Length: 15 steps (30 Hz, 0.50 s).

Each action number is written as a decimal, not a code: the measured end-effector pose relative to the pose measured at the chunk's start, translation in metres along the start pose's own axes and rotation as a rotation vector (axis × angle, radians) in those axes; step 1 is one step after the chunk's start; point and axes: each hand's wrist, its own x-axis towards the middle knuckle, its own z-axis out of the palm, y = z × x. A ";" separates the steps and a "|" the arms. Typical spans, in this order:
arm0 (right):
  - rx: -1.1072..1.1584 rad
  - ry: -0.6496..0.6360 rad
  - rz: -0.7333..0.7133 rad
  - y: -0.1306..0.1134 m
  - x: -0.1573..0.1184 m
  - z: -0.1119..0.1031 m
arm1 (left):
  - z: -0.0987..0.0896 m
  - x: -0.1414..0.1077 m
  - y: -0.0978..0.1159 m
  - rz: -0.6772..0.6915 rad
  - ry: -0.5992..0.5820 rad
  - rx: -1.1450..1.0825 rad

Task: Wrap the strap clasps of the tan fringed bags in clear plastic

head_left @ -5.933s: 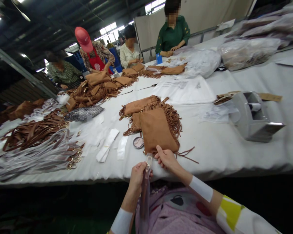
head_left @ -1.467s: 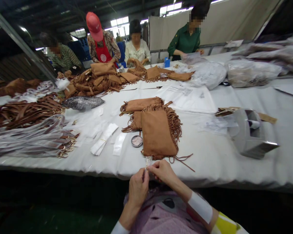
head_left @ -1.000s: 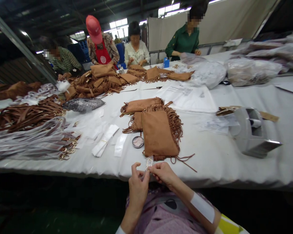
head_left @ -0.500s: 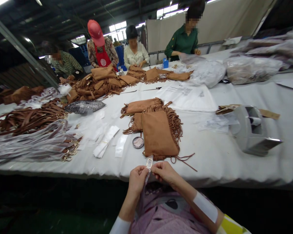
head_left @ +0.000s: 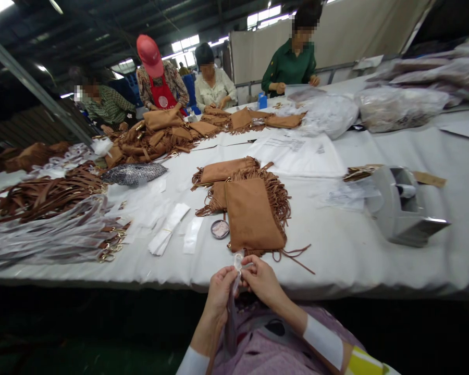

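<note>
At the table's near edge, my left hand [head_left: 221,289] is closed on a bag strap in a clear plastic sleeve [head_left: 230,325], which hangs down over my lap. A ring-like metal clasp [head_left: 238,262] stands up from the pinch, with clear wrap about it. My right hand [head_left: 261,280] pinches the same strap end just below the clasp, its fingertips close to the left ones. Right beyond my hands lies a brown fringed bag [head_left: 254,213], on top of other brown fringed pieces [head_left: 226,170]. Left of it rests a small round dish [head_left: 220,229].
A grey tape dispenser [head_left: 402,205] stands at right. Sleeved straps [head_left: 54,229] and loose brown straps [head_left: 50,190] cover the left side. White paper strips [head_left: 169,229] lie nearer. Several co-workers sit or stand across the table behind piled brown bags [head_left: 152,138]. Plastic-wrapped bundles [head_left: 402,107] lie far right.
My right fingers have shifted slightly at the clasp and curled closer to the left hand. More of the sleeved strap shows hanging below. A co-worker in green has moved a hand along clear plastic.
</note>
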 end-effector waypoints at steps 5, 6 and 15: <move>-0.145 0.023 -0.032 -0.002 -0.003 0.000 | 0.002 -0.002 -0.003 0.054 0.044 0.042; -0.151 0.019 -0.039 -0.002 -0.003 0.000 | 0.003 -0.002 -0.003 0.063 0.045 0.055; 0.067 0.035 0.101 -0.001 -0.012 -0.008 | 0.000 -0.002 -0.009 0.201 0.099 0.237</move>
